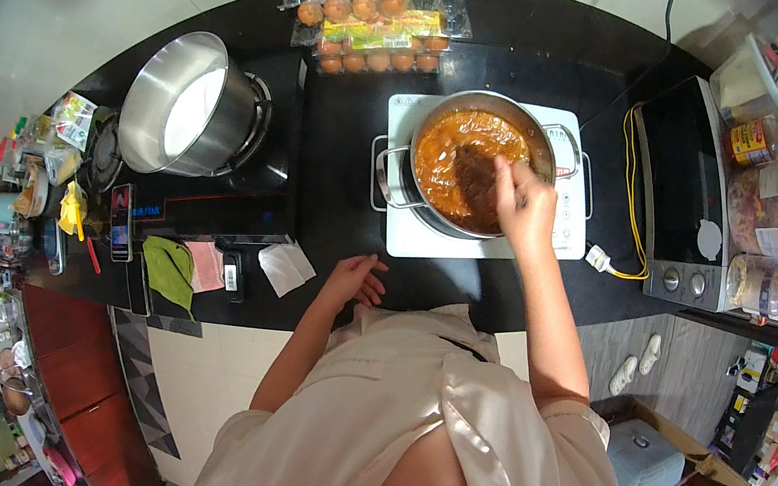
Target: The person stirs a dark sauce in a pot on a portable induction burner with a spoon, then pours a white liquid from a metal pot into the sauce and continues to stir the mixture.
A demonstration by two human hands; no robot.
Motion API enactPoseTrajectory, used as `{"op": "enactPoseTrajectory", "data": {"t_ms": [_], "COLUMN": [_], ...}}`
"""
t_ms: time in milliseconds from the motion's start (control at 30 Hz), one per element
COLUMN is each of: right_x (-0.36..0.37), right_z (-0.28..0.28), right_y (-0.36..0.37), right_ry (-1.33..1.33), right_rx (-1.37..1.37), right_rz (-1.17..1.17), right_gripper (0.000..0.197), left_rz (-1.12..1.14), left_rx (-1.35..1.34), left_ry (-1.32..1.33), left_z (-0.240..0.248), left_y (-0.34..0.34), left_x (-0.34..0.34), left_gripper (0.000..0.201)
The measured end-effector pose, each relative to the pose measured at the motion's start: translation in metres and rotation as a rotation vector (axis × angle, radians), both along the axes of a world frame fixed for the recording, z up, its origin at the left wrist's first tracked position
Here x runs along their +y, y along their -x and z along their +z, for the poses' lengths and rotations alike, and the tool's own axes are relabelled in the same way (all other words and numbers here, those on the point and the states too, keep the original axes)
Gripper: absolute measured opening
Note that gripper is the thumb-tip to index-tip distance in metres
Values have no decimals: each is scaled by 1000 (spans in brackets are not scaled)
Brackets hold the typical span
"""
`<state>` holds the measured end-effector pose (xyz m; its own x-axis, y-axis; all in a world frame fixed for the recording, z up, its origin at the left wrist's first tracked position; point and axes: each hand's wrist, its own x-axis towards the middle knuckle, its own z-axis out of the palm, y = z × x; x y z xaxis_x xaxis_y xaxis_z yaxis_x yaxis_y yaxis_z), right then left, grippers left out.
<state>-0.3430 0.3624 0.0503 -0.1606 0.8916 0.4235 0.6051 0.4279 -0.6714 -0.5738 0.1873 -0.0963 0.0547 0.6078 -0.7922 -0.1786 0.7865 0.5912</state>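
Right hand (524,198): over the right side of the steel pot (531,116), fingers curled closed, thumb uppermost, apparently round a tool. Handle hidden by the fist, so kind of tool cannot be told. A dark brown patch (476,184) lies just left of the fingers; tool head or thick sauce, unclear.

Left hand (358,284): at the near edge of the counter (336,225), fingers loosely open, nothing seen in it. Pot lies ahead of it and to its right.

Pot sits on a white hot plate (566,239), with a good depth of orange-brown sauce (449,141), glossy, loose-looking. Judgement: heavy as filled, stiff-walled, not fragile; the load would slosh if tipped. Metal probably hot, rim perhaps slick with sauce. Best hold: both side loops, one to the right hand's left (392,204), one just beyond its right (578,154), level, with cloth between. Green cloth (168,272) lies left of the left hand, past a white paper (285,269).

For the tool: likely light, with the sauce dragging at it; grip high and dry, clear of the rim.

Egg packs (380,35) beyond both hands: brittle shells, thin clear plastic; lift from beneath.
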Motion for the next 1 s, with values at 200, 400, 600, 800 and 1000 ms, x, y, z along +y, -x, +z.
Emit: {"op": "enactPoseTrajectory", "data": {"t_ms": [200,400,600,800,1000], "right_x": [-1,-12,12,-9,34], "right_z": [7,-5,-13,-3,36], "right_y": [-37,-12,-39,-27,-34], "right_ry": [204,213,100,235,-59], "right_rx": [-130,116,32,44,-156], "right_rz": [-159,4,-166,10,119], "right_gripper": [34,32,29,31,31], "left_rz": [-5,-8,-32,-15,-14], "left_rx": [10,18,50,30,30], "left_ry": [-44,-14,-39,-42,-17], "left_z": [3,3,2,-1,-5], "left_y": [-3,0,-3,0,0], "left_x": [-3,-1,0,-2,-4], "left_gripper": [43,43,44,44,44]}}
